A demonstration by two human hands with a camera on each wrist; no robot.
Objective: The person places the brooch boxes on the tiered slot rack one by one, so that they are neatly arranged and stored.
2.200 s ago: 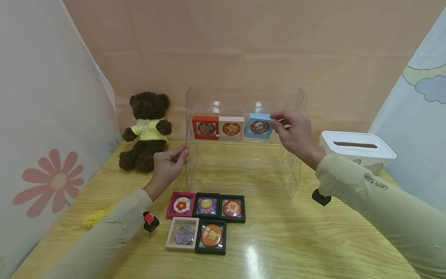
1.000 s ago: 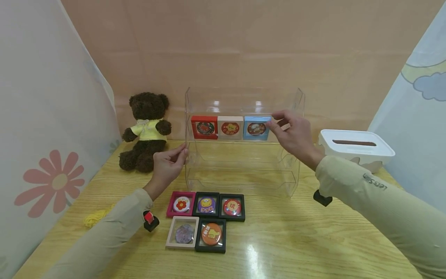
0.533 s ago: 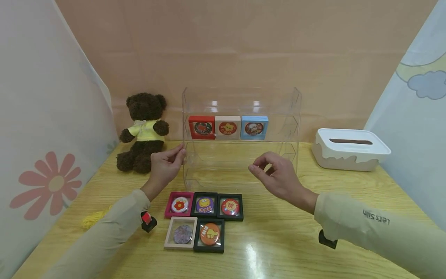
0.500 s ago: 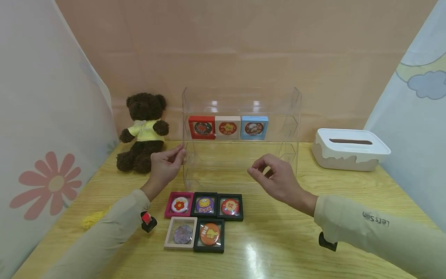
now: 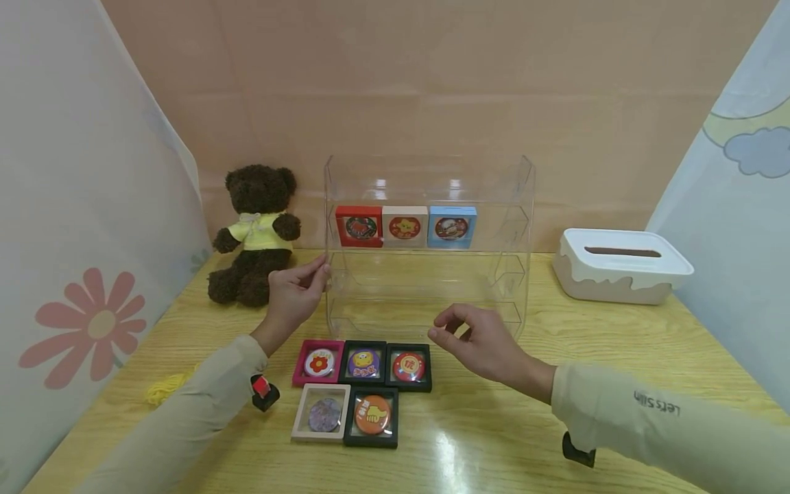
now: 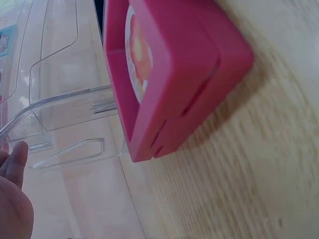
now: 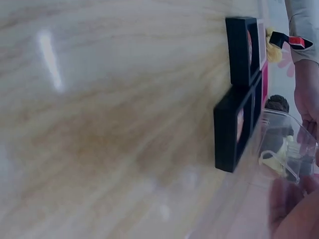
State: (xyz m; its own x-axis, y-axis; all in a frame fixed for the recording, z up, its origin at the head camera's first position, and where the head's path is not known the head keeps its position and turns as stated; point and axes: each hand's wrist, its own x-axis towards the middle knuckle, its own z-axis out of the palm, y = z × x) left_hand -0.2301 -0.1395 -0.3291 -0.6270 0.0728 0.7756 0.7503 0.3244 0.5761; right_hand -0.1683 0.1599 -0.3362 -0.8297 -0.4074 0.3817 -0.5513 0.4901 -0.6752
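Plastic rack (image 5: pixel 427 271), left hand (image 5: pixel 293 295) pinching its nine-o'clock edge
Right hand (image 5: pixel 484 341) (unladen, loosely curled) hovers at two o'clock from red-badged frame (image 5: pixel 409 368).

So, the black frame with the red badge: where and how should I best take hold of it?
Probably pinch the right border of the black frame, with the right hand coming from the right: it lies flat, its thick right side is free, and the purple-badge frame adjoins its left.
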